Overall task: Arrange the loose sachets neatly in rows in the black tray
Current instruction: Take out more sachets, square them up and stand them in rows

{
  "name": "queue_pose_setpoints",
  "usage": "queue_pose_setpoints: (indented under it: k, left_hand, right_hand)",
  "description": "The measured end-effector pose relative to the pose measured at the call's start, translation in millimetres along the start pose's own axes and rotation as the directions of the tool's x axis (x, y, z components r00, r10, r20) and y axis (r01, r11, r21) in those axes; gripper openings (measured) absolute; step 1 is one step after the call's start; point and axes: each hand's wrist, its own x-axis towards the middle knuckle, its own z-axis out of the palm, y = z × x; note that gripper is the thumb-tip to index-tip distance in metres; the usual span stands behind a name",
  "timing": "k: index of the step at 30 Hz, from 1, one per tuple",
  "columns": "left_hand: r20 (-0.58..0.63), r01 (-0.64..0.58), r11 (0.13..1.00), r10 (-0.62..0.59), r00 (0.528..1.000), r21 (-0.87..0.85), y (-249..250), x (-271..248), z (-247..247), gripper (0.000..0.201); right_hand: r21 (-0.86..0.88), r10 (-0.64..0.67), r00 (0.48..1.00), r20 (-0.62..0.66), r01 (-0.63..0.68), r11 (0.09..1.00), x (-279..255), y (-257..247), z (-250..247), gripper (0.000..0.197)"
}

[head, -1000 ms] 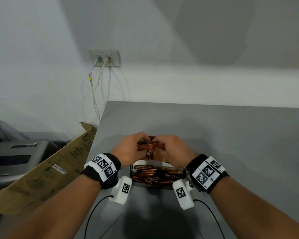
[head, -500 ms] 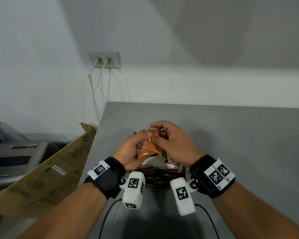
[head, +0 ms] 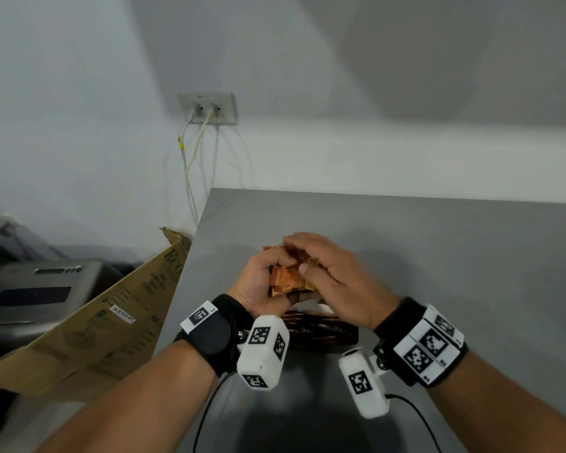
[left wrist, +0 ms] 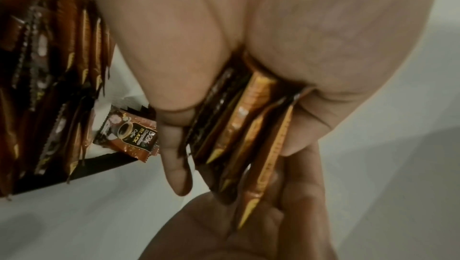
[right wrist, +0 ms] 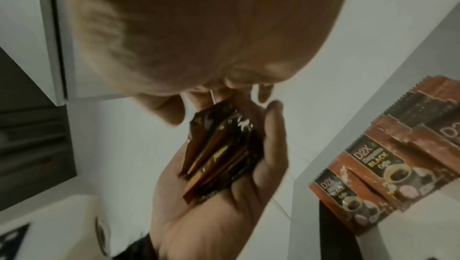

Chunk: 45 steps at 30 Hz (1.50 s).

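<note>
Here, above a grey worktop (head: 438, 256), two bare hands work a small bundle (head: 288, 279) of coffee sachets. The left hand (head: 258, 282) cups the bundle from below, fingers curled around it, while the right hand (head: 334, 282) closes over it from above, thumb and fingertips pinching its upper edges. In the left wrist view about five or six sachets stand edge-on in the bundle, brown and gold; the exact count cannot be told.

Just below the hands sits the black tray (head: 350, 338), its near wall showing. A row of sachets (head: 314, 325) stands packed on edge inside it; they are too tightly overlapped to count. The right wrist view shows their fronts, printed "D2X BLACK Coffee". One loose sachet (left wrist: 129, 134) lies flat by the tray's far wall, face up, apart from the row.

Each wrist carries a black band with printed markers and one white camera. Left of the worktop leans a cardboard box (head: 89, 325), beside a grey machine (head: 36, 292). Two cables hang from a wall socket (head: 208, 107).
</note>
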Motion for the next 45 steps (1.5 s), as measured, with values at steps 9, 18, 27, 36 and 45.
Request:
queue_pose_setpoints:
  k: [9,18,27,36,45]
  left_hand:
    - [0.074,0.012,1.0,-0.012,0.997,0.01,-7,1,-2,0.025]
    - [0.082,-0.018,1.0,0.017,0.996,0.02,-10,2,-1,0.034]
    - [0.131,-0.067,0.981,0.043,0.99,0.183,4,2,-9,0.064]
    - [0.079,-0.075,0.997,0.073,0.994,0.02,-1,8,-21,0.048]
    - [0.005,-0.144,0.984,0.144,0.99,0.101,2,9,-5,0.027]
  right_hand:
    - [-0.313,-0.049,0.993,0.111,0.081,0.946,9,1,-6,0.077]
    - [-0.304,-0.037,0.994,0.1,0.066,0.95,8,0,-1,0.078]
    - [0.1,0.188,0.982,-0.005,-0.187,0.977,8,-2,-32,0.035]
    - [0.288,0.268,0.919,-0.289,-0.183,0.94,6,8,-29,0.015]
    - [0.117,0.137,0.982,-0.13,-0.122,0.986,0,-2,-21,0.021]
